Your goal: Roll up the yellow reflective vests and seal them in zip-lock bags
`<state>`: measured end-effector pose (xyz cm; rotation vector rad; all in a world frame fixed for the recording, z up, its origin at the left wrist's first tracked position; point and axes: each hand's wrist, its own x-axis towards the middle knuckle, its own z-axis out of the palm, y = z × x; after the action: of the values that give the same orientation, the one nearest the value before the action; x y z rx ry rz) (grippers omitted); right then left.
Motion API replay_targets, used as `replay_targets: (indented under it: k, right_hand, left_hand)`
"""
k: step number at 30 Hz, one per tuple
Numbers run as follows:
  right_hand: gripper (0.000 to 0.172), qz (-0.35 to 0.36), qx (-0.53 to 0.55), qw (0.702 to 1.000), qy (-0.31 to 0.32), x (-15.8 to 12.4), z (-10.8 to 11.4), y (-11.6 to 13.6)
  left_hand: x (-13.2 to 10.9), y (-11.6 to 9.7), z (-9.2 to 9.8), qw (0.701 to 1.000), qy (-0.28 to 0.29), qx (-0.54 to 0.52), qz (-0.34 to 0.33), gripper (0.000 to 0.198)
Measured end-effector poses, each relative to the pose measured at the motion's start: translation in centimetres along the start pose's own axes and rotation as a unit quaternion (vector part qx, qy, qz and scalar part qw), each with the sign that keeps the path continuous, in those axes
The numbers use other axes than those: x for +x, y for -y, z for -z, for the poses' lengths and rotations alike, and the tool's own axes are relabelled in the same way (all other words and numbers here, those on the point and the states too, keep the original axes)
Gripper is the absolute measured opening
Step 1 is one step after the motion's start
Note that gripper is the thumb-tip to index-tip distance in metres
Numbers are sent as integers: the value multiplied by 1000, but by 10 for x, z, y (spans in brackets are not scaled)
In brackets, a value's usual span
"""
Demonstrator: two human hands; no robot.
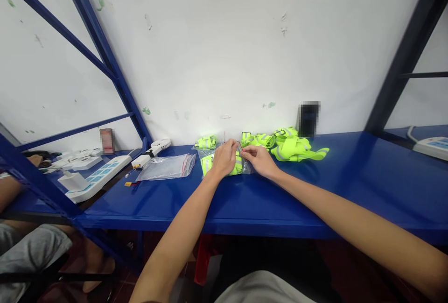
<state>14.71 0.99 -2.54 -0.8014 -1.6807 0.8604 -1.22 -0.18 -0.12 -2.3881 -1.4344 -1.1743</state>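
A clear plastic bag with a folded yellow-green reflective strap [207, 164] inside lies on the blue table [266, 200]. My left hand [225, 156] rests over the bag, its fingers closed at the top edge. My right hand [258, 159] pinches the bag's red-lined edge at the right. Behind my left hand sits another packed strap [206, 142]. Loose reflective straps [294, 148] lie in a heap to the right of my hands, and one more bundle [258, 139] is just behind my right hand.
Flat clear zip bags [166, 167] lie at the left, beside a small white fan [161, 144] and a wired connector [132, 184]. A power strip [101, 179] is farther left, behind the blue frame post. A dark blurred object [308, 119] leans on the wall. Another person's leg [33, 249] shows lower left.
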Motion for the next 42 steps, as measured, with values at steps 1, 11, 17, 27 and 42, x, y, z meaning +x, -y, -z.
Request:
replay_targets:
  k: [1,11,17,27,42]
  right_hand:
    - [25,-1,3,1000,-3,0,0,0]
    - [21,8,-14,1000,-9,3,-2,0]
    - [20,22,-39,999,0,1,-1,6]
    - [25,56,-17,998,2,3,-3,10]
    - [20,72,-160,983,53,-7,5,12]
  left_hand:
    - [0,0,0,1000,-1,0,-2,25]
    - [-1,0,-1,1000,4,24,6,25]
    - [0,-2,0,1000,6,24,-2,24]
    - [-1,-3,0,999,8,-33,-32,21]
    - [4,-2,12,991,-58,-119,-2,5]
